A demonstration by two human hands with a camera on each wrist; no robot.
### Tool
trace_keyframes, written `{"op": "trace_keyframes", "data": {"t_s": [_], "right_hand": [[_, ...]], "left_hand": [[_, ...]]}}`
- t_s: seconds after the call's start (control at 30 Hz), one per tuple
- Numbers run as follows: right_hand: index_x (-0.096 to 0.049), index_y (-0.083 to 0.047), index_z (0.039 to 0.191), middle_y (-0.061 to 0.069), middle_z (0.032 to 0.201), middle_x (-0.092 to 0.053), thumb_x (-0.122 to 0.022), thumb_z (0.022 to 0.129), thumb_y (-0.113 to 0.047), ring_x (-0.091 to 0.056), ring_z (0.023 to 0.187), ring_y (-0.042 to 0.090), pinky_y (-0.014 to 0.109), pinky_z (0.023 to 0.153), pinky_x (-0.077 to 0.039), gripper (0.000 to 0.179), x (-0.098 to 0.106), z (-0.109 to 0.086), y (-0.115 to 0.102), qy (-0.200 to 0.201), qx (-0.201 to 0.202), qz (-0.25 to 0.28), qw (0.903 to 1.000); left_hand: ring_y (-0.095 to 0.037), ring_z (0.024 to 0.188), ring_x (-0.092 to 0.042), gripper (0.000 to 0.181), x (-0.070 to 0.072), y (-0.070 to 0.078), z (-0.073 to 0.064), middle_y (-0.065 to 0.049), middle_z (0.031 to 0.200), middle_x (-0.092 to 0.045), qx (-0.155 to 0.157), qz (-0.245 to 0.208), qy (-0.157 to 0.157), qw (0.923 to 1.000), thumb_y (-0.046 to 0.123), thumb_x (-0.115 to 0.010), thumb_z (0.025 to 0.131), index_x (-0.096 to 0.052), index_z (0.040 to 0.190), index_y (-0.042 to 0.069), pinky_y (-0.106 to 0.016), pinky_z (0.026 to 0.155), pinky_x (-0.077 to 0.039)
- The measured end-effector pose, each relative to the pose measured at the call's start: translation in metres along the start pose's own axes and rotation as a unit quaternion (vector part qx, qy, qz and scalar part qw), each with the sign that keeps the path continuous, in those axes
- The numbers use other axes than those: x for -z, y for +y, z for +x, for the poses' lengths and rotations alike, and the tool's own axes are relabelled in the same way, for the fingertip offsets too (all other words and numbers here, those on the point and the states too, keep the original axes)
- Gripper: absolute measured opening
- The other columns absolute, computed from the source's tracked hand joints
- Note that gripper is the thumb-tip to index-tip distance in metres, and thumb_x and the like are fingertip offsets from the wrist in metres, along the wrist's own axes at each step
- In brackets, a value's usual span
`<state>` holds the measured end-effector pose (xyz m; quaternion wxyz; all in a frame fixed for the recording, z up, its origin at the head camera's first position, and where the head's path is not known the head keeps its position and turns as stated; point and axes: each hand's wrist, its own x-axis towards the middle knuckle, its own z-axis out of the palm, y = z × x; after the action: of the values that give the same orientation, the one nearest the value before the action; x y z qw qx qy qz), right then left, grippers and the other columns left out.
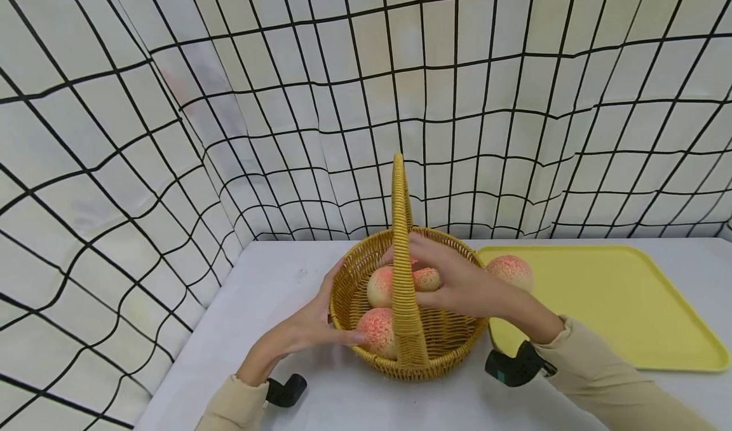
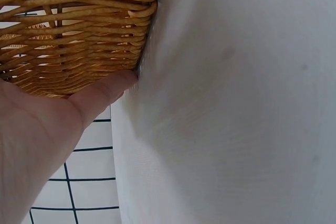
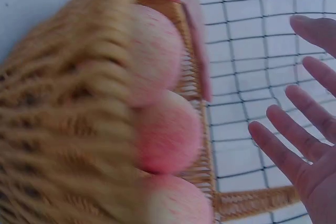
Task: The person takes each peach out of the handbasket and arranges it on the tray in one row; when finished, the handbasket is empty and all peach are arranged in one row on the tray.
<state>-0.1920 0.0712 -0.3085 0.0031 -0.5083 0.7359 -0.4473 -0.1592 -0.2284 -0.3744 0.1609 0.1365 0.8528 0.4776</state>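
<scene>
The left hand [image 1: 305,324] is resting against the left side of the woven basket [image 1: 413,372], its thumb lying toward the near-left wall and the fingers sitting farther up the wicker, thumb and fingers standing spread wide. On the other side, the right hand [image 1: 452,280] is hovering inside the basket, its fingertips showing just past the tall handle [image 1: 403,266]. In the right wrist view those fingers are standing spread apart, pinching nothing; whether they are touching fruit, I can't tell. Three are sitting in there: a near peach [image 1: 377,331] at the left, a middle peach [image 1: 380,288] just beyond, and a third peach [image 1: 426,280] below the right hand. A lone peach [image 1: 510,271] is resting at the far-left corner of the yellow tray [image 1: 617,304], right of the basket. Basket and tray are sharing a white table [image 1: 286,269].
</scene>
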Motion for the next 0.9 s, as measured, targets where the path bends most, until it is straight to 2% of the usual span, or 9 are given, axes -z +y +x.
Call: {"op": "trace_keyframes", "data": {"t_s": [0.13, 0.23, 0.37, 0.6, 0.77, 0.9], "right_hand": [[-0.071, -0.009, 0.122, 0.001, 0.124, -0.068, -0.081, 0.092, -0.01, -0.059, 0.125, 0.022, 0.039, 0.111, -0.047, 0.032, -0.023, 0.001, 0.01, -0.058, 0.005, 0.017, 0.9982], [-0.07, -0.009, 0.126, 0.0, 0.125, -0.068, -0.082, 0.093, -0.016, -0.059, 0.124, 0.016, 0.036, 0.11, -0.048, 0.036, -0.035, -0.003, 0.016, -0.091, -0.019, 0.029, 0.9952], [-0.068, -0.013, 0.133, -0.002, 0.13, -0.065, -0.08, 0.095, -0.024, -0.057, 0.123, 0.012, 0.035, 0.107, -0.049, 0.041, -0.044, -0.005, 0.017, -0.117, -0.039, 0.012, 0.9924], [-0.066, -0.015, 0.134, -0.001, 0.134, -0.059, -0.073, 0.099, -0.024, -0.053, 0.126, 0.011, 0.034, 0.108, -0.048, 0.037, -0.054, -0.003, 0.02, -0.135, -0.019, -0.04, 0.9898], [-0.064, -0.016, 0.136, -0.001, 0.133, -0.059, -0.071, 0.1, -0.022, -0.053, 0.124, 0.01, 0.033, 0.108, -0.047, 0.037, -0.059, 0.0, 0.024, -0.144, 0.008, -0.048, 0.9884], [-0.065, -0.017, 0.134, -0.001, 0.131, -0.059, -0.072, 0.1, -0.023, -0.053, 0.123, 0.01, 0.033, 0.107, -0.048, 0.035, -0.059, -0.001, 0.026, -0.144, 0.0, -0.041, 0.9887]], "left_hand": [[-0.042, 0.158, -0.012, 0.143, -0.002, 0.001, 0.001, -0.018, 0.174, 0.004, 0.003, 0.007, 0.0, 1.0, 0.053, -0.092, 0.074, 0.013, 0.168, 0.027, -0.067, 0.122, -0.018], [-0.041, 0.158, -0.013, 0.143, -0.002, 0.002, 0.001, -0.017, 0.174, 0.004, 0.003, 0.009, -0.001, 1.0, 0.053, -0.092, 0.074, 0.013, 0.167, 0.027, -0.067, 0.122, -0.018], [-0.04, 0.158, -0.012, 0.142, -0.001, 0.004, 0.0, -0.015, 0.175, 0.004, 0.002, 0.008, -0.004, 1.0, 0.052, -0.092, 0.074, 0.013, 0.167, 0.029, -0.067, 0.122, -0.017], [-0.04, 0.159, -0.01, 0.141, 0.002, 0.003, 0.0, -0.014, 0.175, 0.004, -0.003, 0.007, -0.004, 1.0, 0.051, -0.092, 0.075, 0.013, 0.167, 0.032, -0.068, 0.122, -0.017], [-0.039, 0.159, -0.01, 0.139, 0.001, 0.001, 0.0, -0.013, 0.175, 0.004, -0.015, -0.002, -0.003, 0.9999, 0.046, -0.092, 0.075, 0.011, 0.167, 0.031, -0.066, 0.123, -0.015], [-0.04, 0.158, -0.011, 0.138, 0.0, 0.0, 0.0, -0.014, 0.175, 0.003, -0.017, -0.007, -0.004, 0.9998, 0.045, -0.092, 0.076, 0.011, 0.167, 0.03, -0.066, 0.123, -0.016]]}}
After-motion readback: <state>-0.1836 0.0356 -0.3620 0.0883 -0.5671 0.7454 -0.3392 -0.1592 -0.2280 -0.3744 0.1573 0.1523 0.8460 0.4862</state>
